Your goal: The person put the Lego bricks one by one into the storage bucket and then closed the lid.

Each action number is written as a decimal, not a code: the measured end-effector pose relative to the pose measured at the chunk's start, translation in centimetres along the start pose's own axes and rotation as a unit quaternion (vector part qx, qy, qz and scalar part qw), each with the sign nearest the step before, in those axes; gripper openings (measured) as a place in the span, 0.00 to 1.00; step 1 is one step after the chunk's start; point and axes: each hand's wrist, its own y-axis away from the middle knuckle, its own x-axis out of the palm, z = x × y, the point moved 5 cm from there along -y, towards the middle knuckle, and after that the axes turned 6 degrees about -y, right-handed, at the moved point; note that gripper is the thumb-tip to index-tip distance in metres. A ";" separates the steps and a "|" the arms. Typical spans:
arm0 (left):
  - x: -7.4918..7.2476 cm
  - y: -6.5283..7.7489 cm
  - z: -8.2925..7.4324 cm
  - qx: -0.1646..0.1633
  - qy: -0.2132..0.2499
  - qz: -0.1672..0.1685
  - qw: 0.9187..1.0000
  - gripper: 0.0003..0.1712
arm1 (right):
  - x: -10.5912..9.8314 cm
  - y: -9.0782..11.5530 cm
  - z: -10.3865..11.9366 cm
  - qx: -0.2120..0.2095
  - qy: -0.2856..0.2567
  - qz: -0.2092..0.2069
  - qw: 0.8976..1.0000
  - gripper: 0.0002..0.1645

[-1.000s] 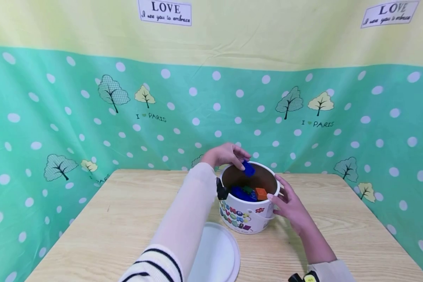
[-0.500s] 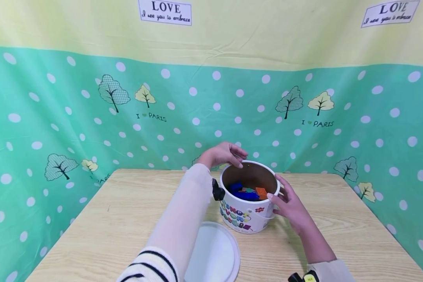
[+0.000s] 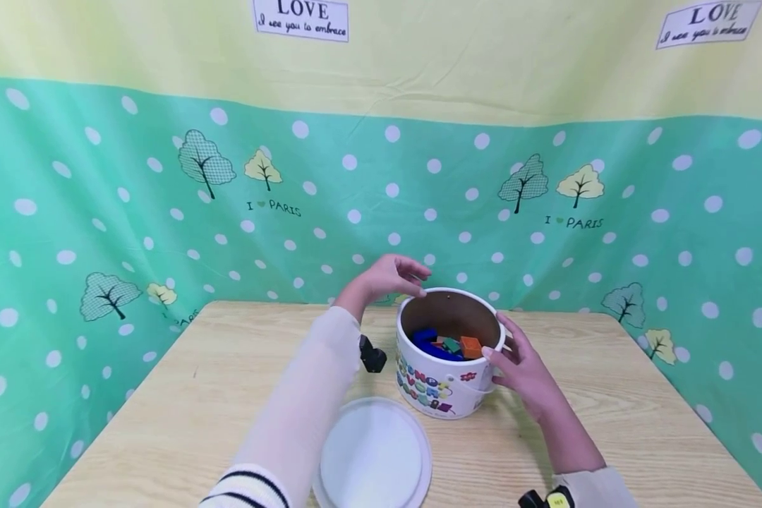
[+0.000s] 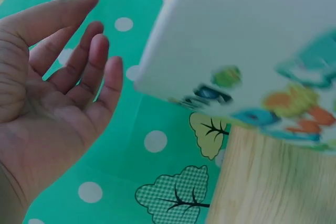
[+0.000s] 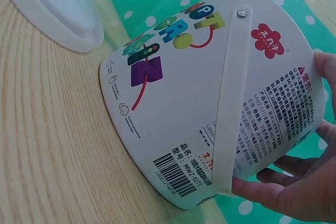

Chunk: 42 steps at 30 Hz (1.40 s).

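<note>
A white bucket [image 3: 422, 381] with colourful letter prints stands on the table, tilted toward neither side in the head view. Inside lie several toy blocks: an orange block [image 3: 470, 346], a green one [image 3: 451, 345] and blue ones [image 3: 426, 335]. My left hand [image 3: 389, 276] hovers beside the bucket's far-left rim with nothing in it; its fingers [image 4: 84, 59] are loosely bent, apart from the bucket wall in the left wrist view. My right hand [image 3: 525, 370] holds the bucket's right side at the rim, thumb in front, other fingers [image 5: 299, 166] along the wall.
A round white lid [image 3: 371, 451] lies on the wooden table [image 3: 228, 395] in front of the bucket. Behind the table hangs a green and yellow printed curtain [image 3: 330, 197]. The bucket's white handle [image 5: 231, 103] hangs down its side.
The left hand let go of a blue block, which dropped into the bucket. That hand then drew back leftward from the opening. My right hand stays on the bucket.
</note>
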 end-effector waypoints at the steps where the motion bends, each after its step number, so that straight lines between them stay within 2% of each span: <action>1: -0.1 0.2 0.0 0.004 -0.003 -0.007 1.000 0.22 | -0.1 0.0 0.0 0.002 0.005 -0.001 1.000 0.49; 6: -0.9 2.2 0.8 0.017 -0.010 -0.045 0.999 0.20 | 0.0 -0.2 0.6 -0.001 0.018 0.009 1.000 0.50; 10: -1.6 4.1 1.8 0.018 -0.008 -0.074 0.997 0.19 | 0.0 -0.2 1.1 -0.014 0.050 0.016 0.999 0.52; 14: -2.0 6.0 2.2 0.029 -0.002 -0.092 0.995 0.18 | -0.2 0.2 1.7 -0.023 0.084 -0.001 0.996 0.51; 20: -1.8 8.2 2.9 0.034 0.011 -0.098 0.995 0.18 | -0.9 1.5 2.2 -0.004 0.127 -0.054 0.990 0.49; 23: -1.9 9.2 3.5 0.032 0.026 -0.100 0.994 0.19 | -1.1 2.1 2.4 -0.003 0.127 -0.068 0.990 0.46; 28: -2.2 11.0 4.5 0.027 0.041 -0.096 0.994 0.21 | -1.3 2.7 2.3 -0.033 0.123 -0.074 0.989 0.43; 32: -2.6 12.3 5.0 0.035 0.029 -0.099 0.994 0.22 | -1.4 3.2 2.2 -0.057 0.126 -0.073 0.988 0.42; 42: -3.3 14.3 5.8 0.048 0.010 -0.111 0.993 0.24 | -1.4 4.3 2.1 -0.080 0.095 -0.074 0.989 0.37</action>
